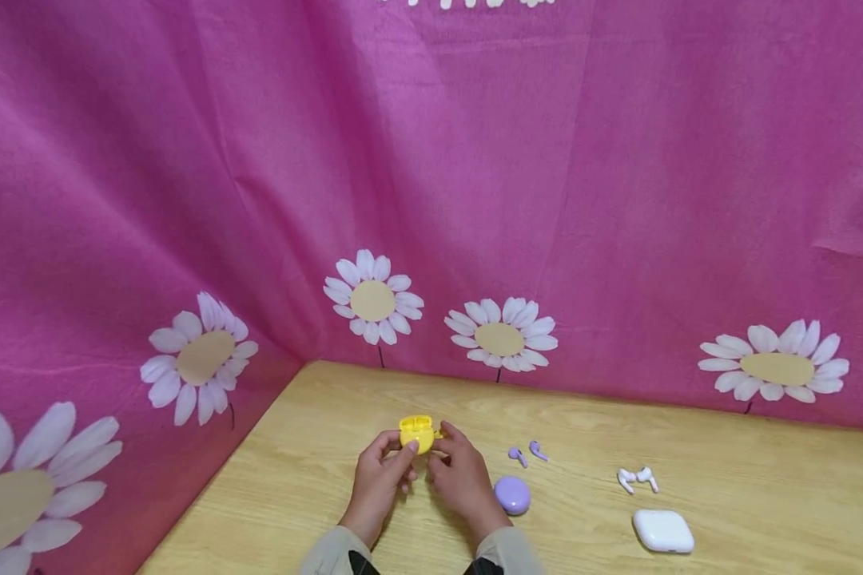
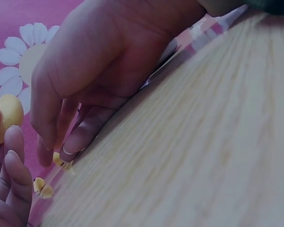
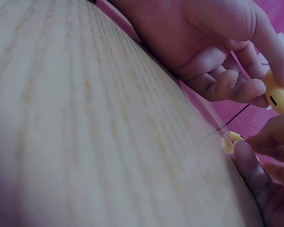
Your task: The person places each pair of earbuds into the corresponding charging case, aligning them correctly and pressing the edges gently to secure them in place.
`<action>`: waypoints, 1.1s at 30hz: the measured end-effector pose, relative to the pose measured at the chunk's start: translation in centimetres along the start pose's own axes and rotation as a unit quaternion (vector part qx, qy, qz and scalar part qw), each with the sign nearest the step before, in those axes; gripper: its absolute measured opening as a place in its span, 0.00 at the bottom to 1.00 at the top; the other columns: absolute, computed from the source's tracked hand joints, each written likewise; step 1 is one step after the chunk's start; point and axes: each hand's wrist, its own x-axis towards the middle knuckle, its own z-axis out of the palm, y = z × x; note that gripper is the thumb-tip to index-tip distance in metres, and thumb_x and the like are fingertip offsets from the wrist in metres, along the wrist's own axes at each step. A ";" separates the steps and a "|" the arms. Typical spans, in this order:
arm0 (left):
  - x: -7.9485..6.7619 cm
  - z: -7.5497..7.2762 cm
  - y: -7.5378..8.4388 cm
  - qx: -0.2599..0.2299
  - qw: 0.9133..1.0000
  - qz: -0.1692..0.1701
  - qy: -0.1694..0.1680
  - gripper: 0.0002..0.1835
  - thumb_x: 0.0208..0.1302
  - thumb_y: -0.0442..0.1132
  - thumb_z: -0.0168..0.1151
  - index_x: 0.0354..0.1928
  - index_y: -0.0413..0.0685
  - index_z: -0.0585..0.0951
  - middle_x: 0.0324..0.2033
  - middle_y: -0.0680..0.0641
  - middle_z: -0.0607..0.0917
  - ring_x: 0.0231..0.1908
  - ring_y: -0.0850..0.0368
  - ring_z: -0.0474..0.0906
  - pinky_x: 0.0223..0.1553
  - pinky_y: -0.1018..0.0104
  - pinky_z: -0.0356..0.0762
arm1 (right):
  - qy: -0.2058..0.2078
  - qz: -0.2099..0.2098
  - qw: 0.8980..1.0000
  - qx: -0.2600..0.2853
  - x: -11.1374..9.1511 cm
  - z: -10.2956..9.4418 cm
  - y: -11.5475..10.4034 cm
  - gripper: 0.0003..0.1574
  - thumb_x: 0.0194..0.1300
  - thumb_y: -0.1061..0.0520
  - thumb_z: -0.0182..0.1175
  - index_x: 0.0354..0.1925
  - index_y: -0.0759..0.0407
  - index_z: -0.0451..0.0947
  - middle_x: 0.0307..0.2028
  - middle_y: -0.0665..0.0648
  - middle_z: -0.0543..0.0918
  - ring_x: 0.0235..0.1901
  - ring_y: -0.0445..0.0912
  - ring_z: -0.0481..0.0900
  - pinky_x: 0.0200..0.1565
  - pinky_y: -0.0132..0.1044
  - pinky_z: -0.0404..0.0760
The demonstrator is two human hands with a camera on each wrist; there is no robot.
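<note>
My left hand (image 1: 381, 483) grips a small yellow earbud case (image 1: 419, 438) with its lid up, the thumb over the front. In the right wrist view the case (image 3: 280, 97) shows a dark port slot on its underside. To its right, my right hand (image 1: 463, 475) has thumb and index finger at a yellow earbud (image 3: 233, 138) low by the tabletop, pinching it at their tips. A second yellow earbud (image 2: 43, 189) lies close by in the left wrist view. The curled lower fingers of the right hand hold nothing visible.
A round purple case (image 1: 512, 495) sits shut beside my right wrist, with two purple earbuds (image 1: 518, 456) behind it. Farther right are a white case (image 1: 663, 531) and two white earbuds (image 1: 646, 477). A pink flowered cloth (image 1: 618, 200) hangs along the wooden table's (image 1: 582, 431) back and left edges.
</note>
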 end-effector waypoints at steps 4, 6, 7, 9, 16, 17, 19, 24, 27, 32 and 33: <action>-0.1 0.0 0.1 0.001 1.000 -0.002 0.006 0.19 0.63 0.43 0.65 0.48 0.36 0.75 0.37 0.47 0.77 0.21 0.61 0.74 0.21 0.73 0.70 | -0.026 0.014 0.999 0.016 0.0 -0.2 -0.1 0.15 0.58 0.66 0.55 0.40 0.61 0.85 0.66 0.71 0.65 0.46 0.55 0.81 0.47 0.46 0.79; -0.2 0.0 0.0 -0.001 1.000 -0.007 0.006 0.19 0.62 0.43 0.66 0.48 0.36 0.75 0.36 0.47 0.77 0.21 0.61 0.74 0.21 0.73 0.70 | -0.035 0.026 0.999 0.018 -0.1 -0.4 -0.2 0.14 0.57 0.66 0.54 0.38 0.61 0.85 0.66 0.71 0.64 0.45 0.53 0.81 0.46 0.42 0.78; -0.3 0.0 0.0 0.000 1.000 -0.006 0.003 0.20 0.63 0.43 0.65 0.48 0.36 0.75 0.37 0.47 0.77 0.21 0.62 0.74 0.21 0.73 0.70 | -0.038 0.028 0.999 0.024 -0.1 -0.4 -0.2 0.14 0.57 0.66 0.54 0.38 0.62 0.85 0.66 0.72 0.64 0.43 0.52 0.81 0.43 0.40 0.80; -0.3 0.1 0.0 0.000 1.000 -0.006 0.001 0.20 0.63 0.44 0.65 0.48 0.36 0.75 0.37 0.47 0.78 0.21 0.62 0.74 0.21 0.73 0.70 | -0.043 0.037 0.998 0.028 -0.1 -0.5 -0.2 0.14 0.56 0.66 0.54 0.37 0.63 0.84 0.66 0.72 0.64 0.44 0.52 0.82 0.39 0.36 0.81; -0.1 0.1 0.2 -0.006 1.000 0.010 0.011 0.19 0.62 0.42 0.65 0.48 0.35 0.76 0.36 0.47 0.78 0.21 0.61 0.74 0.20 0.74 0.70 | -0.045 0.048 0.997 0.049 0.2 -0.7 -0.3 0.20 0.53 0.66 0.53 0.45 0.69 0.82 0.64 0.70 0.68 0.32 0.45 0.84 0.30 0.29 0.80; -0.1 0.1 0.2 -0.007 1.000 0.010 0.011 0.19 0.62 0.43 0.66 0.48 0.35 0.76 0.36 0.47 0.77 0.21 0.61 0.74 0.20 0.74 0.69 | -0.042 0.045 0.997 0.049 0.2 -0.7 -0.3 0.20 0.53 0.67 0.53 0.45 0.70 0.81 0.64 0.70 0.68 0.32 0.45 0.84 0.30 0.29 0.80; 0.0 0.2 0.4 -0.008 1.000 0.010 0.011 0.20 0.63 0.43 0.65 0.48 0.36 0.76 0.36 0.47 0.77 0.21 0.61 0.74 0.20 0.74 0.69 | -0.035 0.038 0.997 0.051 0.2 -0.6 -0.4 0.21 0.53 0.68 0.53 0.46 0.72 0.81 0.63 0.71 0.69 0.36 0.48 0.84 0.28 0.29 0.80; 0.2 0.1 0.5 -0.009 1.000 0.005 0.011 0.20 0.64 0.44 0.64 0.49 0.35 0.75 0.37 0.48 0.78 0.21 0.62 0.74 0.20 0.73 0.69 | -0.023 0.024 0.998 0.050 0.3 -0.5 -0.6 0.19 0.54 0.69 0.54 0.44 0.73 0.81 0.60 0.72 0.72 0.39 0.52 0.83 0.27 0.29 0.80; 0.4 0.0 0.4 -0.005 1.000 -0.013 0.014 0.20 0.65 0.45 0.63 0.51 0.37 0.75 0.38 0.49 0.79 0.21 0.62 0.74 0.20 0.73 0.70 | -0.024 0.021 0.999 0.040 0.4 -0.5 -0.6 0.16 0.55 0.68 0.55 0.41 0.70 0.83 0.57 0.69 0.74 0.40 0.51 0.82 0.30 0.29 0.80; 0.6 0.1 0.3 -0.004 1.000 -0.029 0.012 0.20 0.65 0.45 0.63 0.51 0.37 0.75 0.36 0.50 0.79 0.21 0.61 0.74 0.21 0.72 0.70 | -0.018 0.019 1.000 0.013 0.4 -0.6 -0.3 0.11 0.58 0.66 0.56 0.36 0.66 0.84 0.51 0.63 0.78 0.47 0.54 0.78 0.41 0.39 0.80; 0.6 0.1 0.4 -0.004 1.000 -0.026 0.012 0.20 0.65 0.44 0.63 0.51 0.37 0.75 0.36 0.50 0.79 0.21 0.61 0.74 0.21 0.72 0.70 | -0.013 0.017 1.000 0.009 0.5 -0.6 -0.2 0.11 0.58 0.66 0.56 0.35 0.65 0.85 0.50 0.62 0.78 0.47 0.54 0.78 0.42 0.40 0.79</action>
